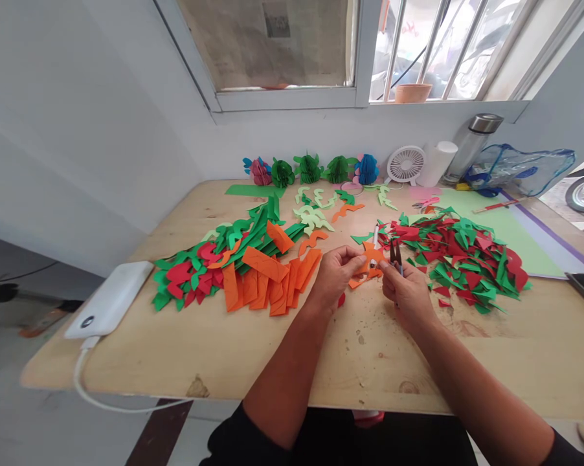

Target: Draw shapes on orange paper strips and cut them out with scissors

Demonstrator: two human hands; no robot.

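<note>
Near the middle of the table, my left hand [335, 272] pinches a cut piece of orange paper [370, 251] between thumb and fingers. Opposite it, my right hand [408, 294] is closed around small scissors [395, 252], their dark blades pointing up and away from me. The thumb and fingertip of that hand also meet the right edge of the orange paper. A white pen-like stick [375, 235] lies just beyond the paper. Left of my hands, folded orange paper strips [258, 285] lie in an overlapping row beside green strips [258, 236].
Red and green scraps [467, 259] are heaped at right. Red and green cut shapes [185, 278] lie at left, near a white power bank [110, 301] with a cable. Along the wall stand honeycomb paper figures [309, 168], a small fan [406, 165] and a bottle [471, 149].
</note>
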